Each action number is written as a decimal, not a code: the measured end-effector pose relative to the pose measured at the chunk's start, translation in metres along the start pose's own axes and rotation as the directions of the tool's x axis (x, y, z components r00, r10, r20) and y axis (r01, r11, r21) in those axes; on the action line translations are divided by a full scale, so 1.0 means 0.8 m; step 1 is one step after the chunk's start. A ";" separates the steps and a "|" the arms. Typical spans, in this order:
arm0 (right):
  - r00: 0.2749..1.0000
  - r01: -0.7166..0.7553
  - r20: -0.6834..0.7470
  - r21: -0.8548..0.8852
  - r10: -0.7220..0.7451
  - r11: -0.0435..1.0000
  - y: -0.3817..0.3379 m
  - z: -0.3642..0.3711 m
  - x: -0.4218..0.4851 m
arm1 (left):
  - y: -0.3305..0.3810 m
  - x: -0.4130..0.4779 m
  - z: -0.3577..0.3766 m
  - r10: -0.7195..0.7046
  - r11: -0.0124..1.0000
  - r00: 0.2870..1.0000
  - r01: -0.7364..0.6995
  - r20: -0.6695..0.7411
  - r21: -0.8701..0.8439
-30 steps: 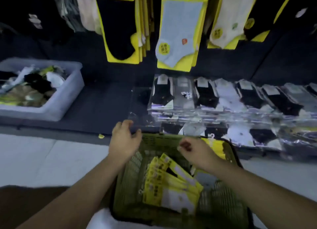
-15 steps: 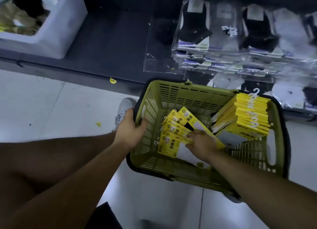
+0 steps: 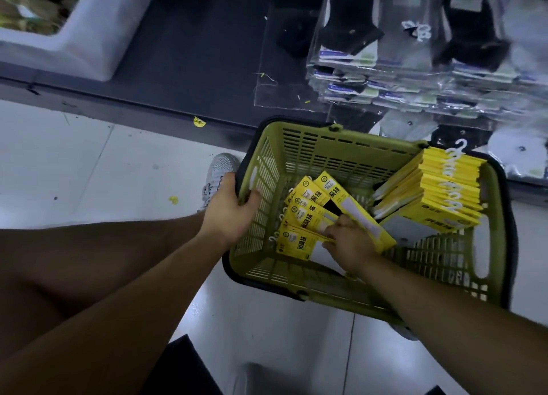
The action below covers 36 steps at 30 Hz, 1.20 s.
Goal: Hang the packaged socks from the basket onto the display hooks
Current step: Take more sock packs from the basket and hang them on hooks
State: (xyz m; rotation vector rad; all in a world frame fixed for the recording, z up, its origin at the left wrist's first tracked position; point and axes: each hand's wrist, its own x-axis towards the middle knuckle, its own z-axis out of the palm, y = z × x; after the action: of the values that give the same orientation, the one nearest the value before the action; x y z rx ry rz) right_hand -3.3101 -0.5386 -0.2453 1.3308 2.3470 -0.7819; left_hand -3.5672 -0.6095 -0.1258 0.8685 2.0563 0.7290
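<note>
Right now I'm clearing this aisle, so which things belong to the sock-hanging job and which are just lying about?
Job: olive-green slatted plastic basket, gripped at its rim by the left hand; fanned yellow-card sock packs, held by the right hand; stacked yellow-card sock packs with white hooks.
Lying about: pale plastic bin of loose socks; clear-bagged black and grey socks; yellow sticker on the ledge.

The basket [image 3: 341, 154] is noted as moulded plastic, olive, slotted and matt, with a darker rim. The sock packs [image 3: 299, 243] are recorded as yellow printed card with a slight sheen, each fitted with a white plastic hanger hook [image 3: 453, 169]; the bagged socks [image 3: 370, 39] are knitted cloth sealed in clear, glossy, crinkled film. The floor [image 3: 89, 163] is logged as pale, smooth tile with dull reflections, and the shoe [image 3: 221, 169] as grey mesh cloth.
</note>
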 end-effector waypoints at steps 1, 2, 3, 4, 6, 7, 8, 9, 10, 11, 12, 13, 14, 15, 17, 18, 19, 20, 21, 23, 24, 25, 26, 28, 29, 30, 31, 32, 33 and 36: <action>1.000 0.015 -0.001 -0.013 -0.015 1.000 0.001 -0.002 -0.002 | 0.000 0.000 0.000 -0.007 1.000 1.000 0.007 0.003 0.000; 1.000 0.031 0.006 -0.019 -0.031 0.999 0.002 -0.006 -0.004 | -0.001 0.000 0.001 -0.012 1.000 1.000 0.012 0.003 0.002; 0.999 0.043 0.013 -0.005 -0.043 0.999 0.003 -0.013 -0.006 | -0.001 0.001 -0.001 -0.014 1.000 1.000 0.014 0.005 0.009; 0.999 0.047 0.016 0.030 -0.048 0.998 0.003 -0.022 -0.008 | -0.001 0.002 -0.002 -0.015 1.000 1.000 0.015 0.016 0.010; 0.999 0.041 -0.009 0.185 -0.040 0.982 0.002 -0.047 -0.011 | -0.003 0.002 -0.003 0.002 1.000 1.000 -0.002 0.030 0.020; 0.999 0.035 -0.043 0.292 -0.024 0.956 0.000 -0.062 -0.013 | -0.003 0.001 -0.003 0.052 0.996 0.998 -0.050 -0.027 0.071; 0.996 0.034 -0.091 0.395 0.002 0.918 -0.005 -0.078 -0.014 | -0.004 -0.001 -0.002 0.138 0.982 0.984 -0.122 -0.114 0.141; 0.990 0.038 -0.138 0.485 0.033 0.874 -0.012 -0.094 -0.016 | -0.001 -0.004 -0.001 0.235 0.962 0.950 -0.197 -0.206 0.192; 0.982 0.051 -0.179 0.570 0.063 0.820 -0.020 -0.110 -0.018 | 0.003 -0.006 -0.001 0.309 0.945 0.909 -0.259 -0.281 0.203; 0.975 0.073 -0.206 0.657 0.086 0.751 -0.030 -0.126 -0.020 | 0.010 -0.008 -0.001 0.328 0.943 0.891 -0.287 -0.315 0.170; 0.971 0.090 -0.215 0.740 0.107 0.667 -0.041 -0.140 -0.023 | 0.020 -0.009 -0.001 0.289 0.957 0.905 -0.276 -0.313 0.086; 0.973 0.105 -0.204 0.812 0.112 0.574 -0.053 -0.152 -0.024 | 0.031 -0.011 -0.001 0.207 0.974 0.940 -0.225 -0.271 -0.034; 0.979 0.120 -0.186 0.862 0.088 0.492 -0.064 -0.162 -0.025 | 0.041 -0.013 0.001 0.116 0.972 0.976 -0.150 -0.186 -0.183; 0.985 0.133 -0.167 0.890 0.041 0.436 -0.074 -0.169 -0.026 | 0.050 -0.016 0.003 0.047 0.942 0.997 -0.066 -0.065 -0.329; 0.991 0.132 -0.121 0.923 -0.054 0.361 -0.091 -0.175 -0.024 | 0.062 -0.022 0.007 0.041 0.845 0.991 0.031 0.124 -0.533; 0.993 0.111 -0.094 0.944 -0.069 0.312 -0.094 -0.172 -0.021 | 0.064 -0.025 0.006 0.053 0.815 0.988 0.042 0.147 -0.578; 0.997 0.075 -0.064 0.963 -0.050 0.259 -0.092 -0.168 -0.017 | 0.064 -0.025 0.002 0.046 0.805 0.989 0.046 0.140 -0.592; 0.999 0.035 -0.035 0.974 -0.004 0.223 -0.086 -0.162 -0.012 | 0.062 -0.024 -0.005 0.025 0.800 0.991 0.057 0.128 -0.598; 0.998 -0.001 -0.018 0.963 0.066 0.269 -0.076 -0.153 -0.007 | 0.058 -0.022 -0.013 -0.008 0.789 0.992 0.083 0.126 -0.609; 0.983 -0.044 -0.077 0.786 0.168 0.616 -0.045 -0.128 0.003 | 0.052 -0.018 -0.028 -0.067 0.759 0.988 0.140 0.138 -0.636; 0.981 -0.064 -0.104 0.624 0.164 0.779 -0.031 -0.112 0.006 | 0.048 -0.017 -0.035 -0.084 0.744 0.986 0.158 0.144 -0.649; 0.986 -0.075 -0.093 0.482 0.136 0.873 -0.018 -0.096 0.009 | 0.045 -0.016 -0.039 -0.093 0.731 0.984 0.169 0.149 -0.661; 0.992 -0.083 -0.054 0.384 0.112 0.920 -0.008 -0.080 0.010 | 0.043 -0.017 -0.041 -0.094 0.725 0.982 0.179 0.161 -0.665; 0.995 -0.102 0.017 0.263 0.101 0.959 0.003 -0.055 0.012 | 0.040 -0.016 -0.041 -0.095 0.738 0.979 0.192 0.183 -0.646; 0.995 -0.101 0.026 0.211 0.098 0.972 0.006 -0.044 0.013 | 0.040 -0.015 -0.040 -0.098 0.743 0.979 0.192 0.180 -0.641; 0.995 -0.100 0.017 0.156 0.098 0.983 0.007 -0.036 0.015 | 0.039 -0.013 -0.038 -0.101 0.743 0.979 0.191 0.175 -0.642; 0.995 -0.100 -0.005 0.103 0.101 0.990 0.008 -0.030 0.017 | 0.040 -0.012 -0.037 -0.103 0.744 0.980 0.190 0.170 -0.641; 0.994 -0.103 -0.029 0.065 0.105 0.993 0.007 -0.026 0.019 | 0.041 -0.010 -0.034 -0.104 0.748 0.981 0.185 0.163 -0.637; 0.993 -0.104 -0.050 0.046 0.106 0.994 0.007 -0.022 0.020 | 0.043 -0.009 -0.033 -0.105 0.754 0.982 0.180 0.155 -0.632; 0.993 -0.090 -0.078 0.049 0.094 0.995 0.009 -0.016 0.026 | 0.045 -0.007 -0.030 -0.114 0.771 0.983 0.179 0.144 -0.611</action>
State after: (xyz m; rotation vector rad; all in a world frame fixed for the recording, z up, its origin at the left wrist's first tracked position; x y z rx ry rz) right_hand -3.3146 -0.5139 -0.2484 1.5047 2.3218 -0.7720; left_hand -3.5726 -0.5967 -0.0847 0.3442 1.5998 1.1610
